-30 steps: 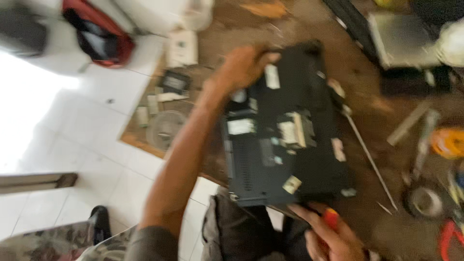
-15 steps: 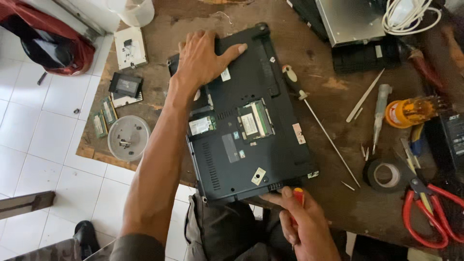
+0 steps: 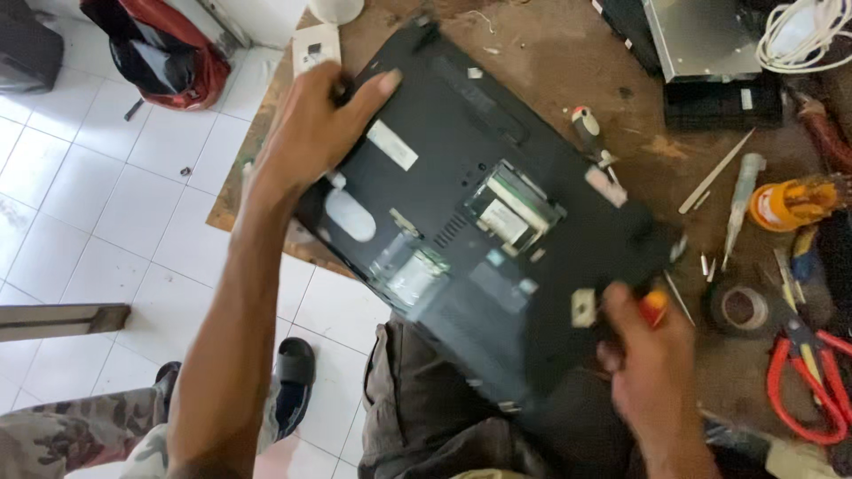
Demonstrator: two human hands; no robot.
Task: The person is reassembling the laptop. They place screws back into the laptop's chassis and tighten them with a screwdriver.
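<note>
A black laptop (image 3: 497,222) lies bottom side up and turned at an angle, with an open compartment showing a green memory board (image 3: 513,206). My left hand (image 3: 311,129) grips its far left corner. My right hand (image 3: 652,368) is at the near right corner, fingers closed around a small tool with an orange-red handle (image 3: 655,307). The near part of the laptop hangs over the bench edge above my lap and is blurred.
The brown wooden bench (image 3: 550,62) carries a screwdriver (image 3: 590,133), a tape roll (image 3: 744,308), red-handled pliers (image 3: 812,372), an orange tool (image 3: 790,202), a metal box (image 3: 701,35) and white cable (image 3: 808,31). A red bag (image 3: 160,53) lies on the white tile floor.
The laptop has been rotated and pulled toward me, partly off the bench edge. My left hand went from resting flat on it to gripping its corner. The camera has moved closer.
</note>
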